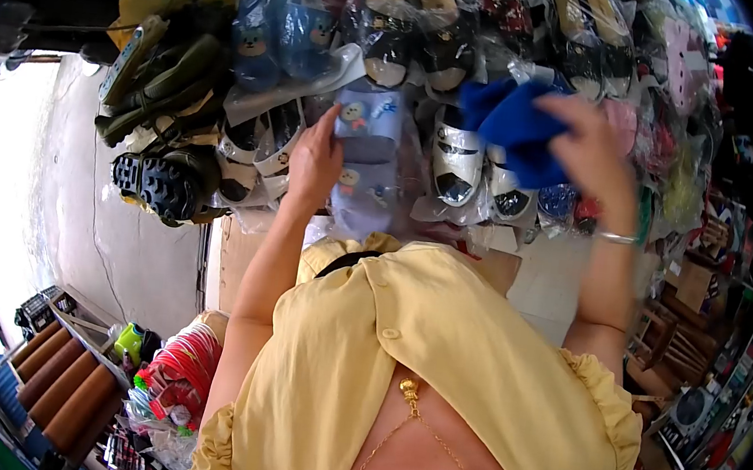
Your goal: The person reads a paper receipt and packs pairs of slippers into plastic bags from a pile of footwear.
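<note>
My right hand (590, 153) grips a bunched blue cloth (522, 136); hand and cloth are smeared by motion. The cloth is above a pair of white-and-black slippers (456, 165) in clear plastic and partly covers them. At the left edge of a pair of lavender slippers (363, 192) with a bear design, my left hand (315, 158) has its fingers bent against the wrapped pair. The thumb is mostly hidden. Blue bear slippers (302, 36) in plastic lie just beyond this hand.
More bagged slippers (430, 51) fill the far rows. Dark green shoes with black treaded soles (159, 187) are stacked at left. Brown rolls (71, 386) and a red-stringed bundle (185, 366) stand lower left. Wooden stools (676, 339) and assorted goods crowd the right.
</note>
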Tool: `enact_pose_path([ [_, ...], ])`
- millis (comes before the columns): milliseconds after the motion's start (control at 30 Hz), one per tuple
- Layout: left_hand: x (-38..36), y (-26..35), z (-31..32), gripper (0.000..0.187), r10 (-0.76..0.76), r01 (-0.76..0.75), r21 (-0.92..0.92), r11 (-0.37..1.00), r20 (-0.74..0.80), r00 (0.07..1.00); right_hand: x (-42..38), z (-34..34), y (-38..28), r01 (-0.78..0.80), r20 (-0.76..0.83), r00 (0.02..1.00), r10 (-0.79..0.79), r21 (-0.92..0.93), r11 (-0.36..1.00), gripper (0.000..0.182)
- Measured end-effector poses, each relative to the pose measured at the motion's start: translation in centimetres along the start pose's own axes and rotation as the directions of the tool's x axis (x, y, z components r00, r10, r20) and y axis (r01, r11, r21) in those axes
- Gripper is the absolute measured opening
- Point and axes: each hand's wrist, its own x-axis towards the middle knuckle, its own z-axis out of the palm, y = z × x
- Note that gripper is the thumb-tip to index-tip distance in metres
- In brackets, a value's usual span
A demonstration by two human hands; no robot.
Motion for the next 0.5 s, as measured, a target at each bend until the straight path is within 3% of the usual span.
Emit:
enact_pose_path([
  [33,0.1,-0.3,-0.1,0.05,-0.001,0.001,0.02,1.0,-0.008,1.0,-0.6,-3.6,1.0,-0.053,-0.156,0.988,0.019,-0.214,0.975,0.047],
  [67,0.0,-0.8,0.0,0.051,0.012,-0.011,0.008,1.0,-0.035,0.999,-1.2,-7.1,2.3,-0.016,-0.278,0.957,-0.083,-0.338,0.941,0.047],
  [100,0.1,-1.0,0.2,0.051,0.027,-0.027,-0.005,1.0,-0.061,0.998,-2.5,-9.8,2.3,-0.08,-0.378,0.923,-0.067,-0.36,0.929,0.046],
  [167,0.3,-0.1,0.5,0.052,0.119,-0.109,0.098,0.989,-0.103,0.988,-3.7,-11.4,0.9,-0.039,-0.51,0.858,-0.056,-0.175,0.984,0.048],
  [200,0.5,0.5,0.5,0.053,0.203,-0.171,0.203,0.964,-0.15,0.968,-3.8,-10.9,0.4,-0.016,-0.479,0.874,-0.086,-0.205,0.979,0.048],
  [233,0.9,1.4,0.5,0.053,0.211,-0.181,0.201,0.963,-0.14,0.967,-3.7,-9.9,-0.3,0.009,-0.445,0.888,-0.115,-0.234,0.972,0.048],
  [267,1.4,2.8,0.7,0.053,0.306,-0.284,0.167,0.944,-0.125,0.944,-3.1,-7.5,-1.0,0.044,-0.409,0.897,-0.168,-0.296,0.954,0.047],
  [300,1.7,4.3,1.0,0.054,0.397,-0.382,0.13,0.915,-0.114,0.911,-2.5,-3.9,-1.7,0.023,-0.361,0.93,-0.067,-0.125,0.992,0.047],
  [433,3.0,7.7,5.0,0.042,0.469,-0.469,-0.017,0.883,0.072,0.88,-3.8,13.7,1.7,0.211,0.028,0.977,-0.211,-0.252,0.944,0.027],
  [467,3.6,7.2,5.6,0.042,0.478,-0.478,-0.016,0.878,0.075,0.875,-5.0,14.0,0.5,0.244,0.056,0.97,-0.237,-0.247,0.938,0.023],
  [500,4.0,6.4,6.3,0.04,0.495,-0.505,0.095,0.858,0.114,0.862,-5.8,12.2,-0.3,0.196,0.082,0.979,-0.189,-0.102,0.975,0.026],
])
